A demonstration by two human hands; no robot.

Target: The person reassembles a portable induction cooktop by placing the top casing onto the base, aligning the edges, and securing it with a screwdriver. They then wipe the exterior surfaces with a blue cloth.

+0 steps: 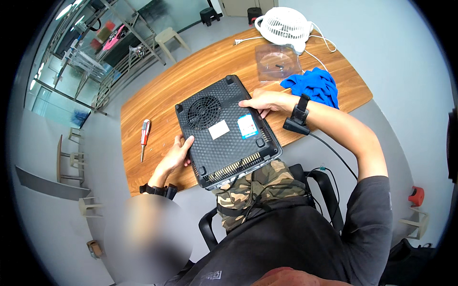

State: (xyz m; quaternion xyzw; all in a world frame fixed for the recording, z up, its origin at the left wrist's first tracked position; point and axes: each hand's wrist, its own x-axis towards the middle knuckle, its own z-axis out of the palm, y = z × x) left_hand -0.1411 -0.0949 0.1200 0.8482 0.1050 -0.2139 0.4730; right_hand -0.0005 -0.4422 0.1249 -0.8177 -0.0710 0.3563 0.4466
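Black rectangular plastic appliance (233,125), grasped by left hand (177,156) and right hand (265,101), could drop its near end if fingers loosen.

Prob. a small workshop: wood tbl (164,102) w/ screwdriver (145,134) & elec. fan (286,26) on top, loaded metal rack (114,76) by glass panels (164,14), plastic stools (169,35) dotted abt, plain pale walls (405,71), grey flr (109,143)

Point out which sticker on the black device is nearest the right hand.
The blue-and-white sticker, on the side of the black device where the right hand grips; the white sticker lies farther left, by the round grille.
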